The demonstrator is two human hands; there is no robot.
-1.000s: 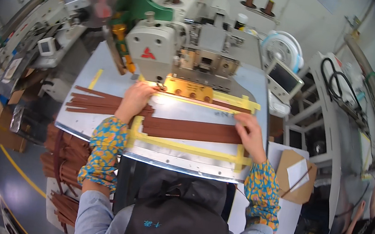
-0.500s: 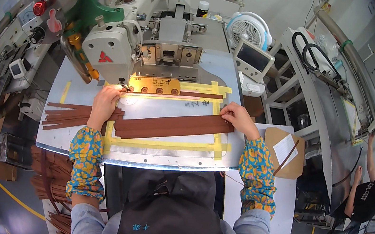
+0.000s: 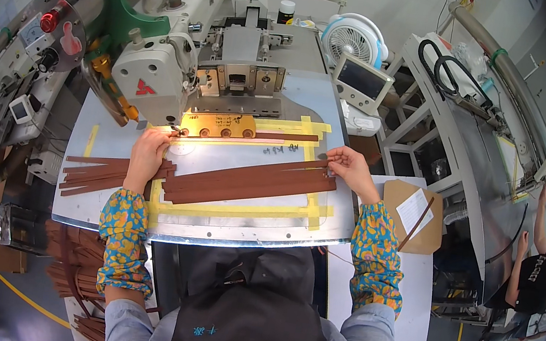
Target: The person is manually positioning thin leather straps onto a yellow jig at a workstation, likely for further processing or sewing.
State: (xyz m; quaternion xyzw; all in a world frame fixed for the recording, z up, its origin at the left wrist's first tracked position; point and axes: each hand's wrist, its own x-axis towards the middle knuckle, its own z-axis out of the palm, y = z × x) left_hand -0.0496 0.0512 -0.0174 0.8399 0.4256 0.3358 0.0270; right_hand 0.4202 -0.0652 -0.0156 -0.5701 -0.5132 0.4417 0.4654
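Note:
My right hand [image 3: 351, 170] pinches the right end of a brown fabric strip [image 3: 301, 167], its tip slightly parted from the flat stack of brown strips [image 3: 243, 184]. My left hand [image 3: 147, 156] is closed, fingertips together beside the needle area of a white sewing machine [image 3: 150, 73]; what they hold is hidden. Another brown strip [image 3: 302, 137] lies along the yellow template [image 3: 216, 124] with round magnets or screws on it. Under and left of my left hand, more brown strips [image 3: 91, 173] fan out over the white work plate [image 3: 188, 227].
Yellow tape [image 3: 239, 210] frames part of the plate. A small fan [image 3: 352, 42] and a control screen [image 3: 362, 83] stand at the back right. A brown envelope [image 3: 390, 208] lies right of the plate. Bundled strips [image 3: 70, 247] hang lower left. A person [image 3: 538, 270] works far right.
My right fingers have separated the top strip's end from the stack and lifted it a little. My left hand stays by the needle. The view has shifted slightly.

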